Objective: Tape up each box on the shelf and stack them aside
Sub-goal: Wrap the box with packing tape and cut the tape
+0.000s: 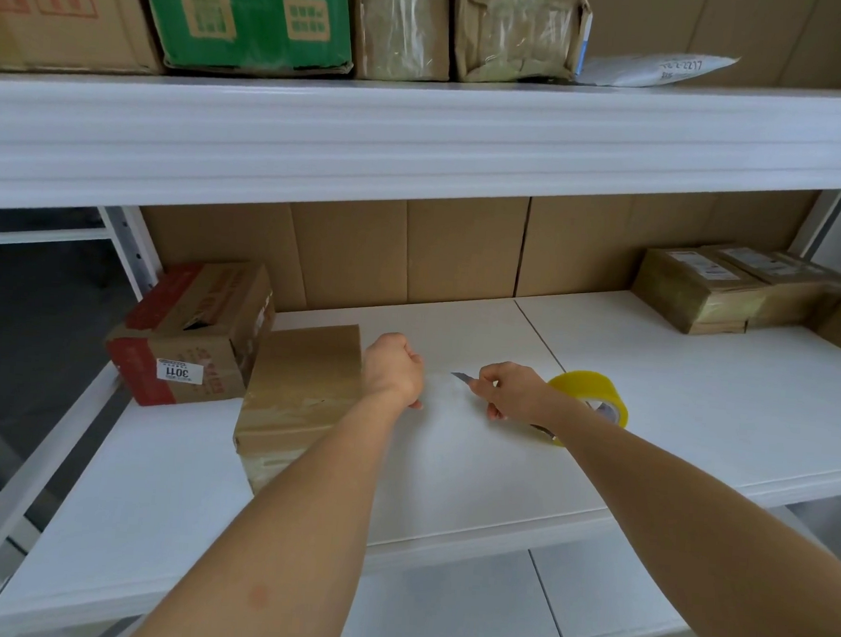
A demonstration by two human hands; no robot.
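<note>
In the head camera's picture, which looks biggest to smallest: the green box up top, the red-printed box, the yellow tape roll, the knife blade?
1. Green box
2. Red-printed box, though it's nearer the camera, so unsure
3. Yellow tape roll
4. Knife blade

Light: bright, even, soft — source unseen.
Shadows: faint under the arms on the white shelf (449, 467).
Glare: tape sheen on upper boxes (514, 33).
Distortion: wide-angle bowing at edges (shelf rails curve).
Blur: corners soft, perhaps motion.

A white mailer envelope (660, 69) lies at the right end of the upper shelf (420, 136), against brown cardboard backing (462, 252).
</note>
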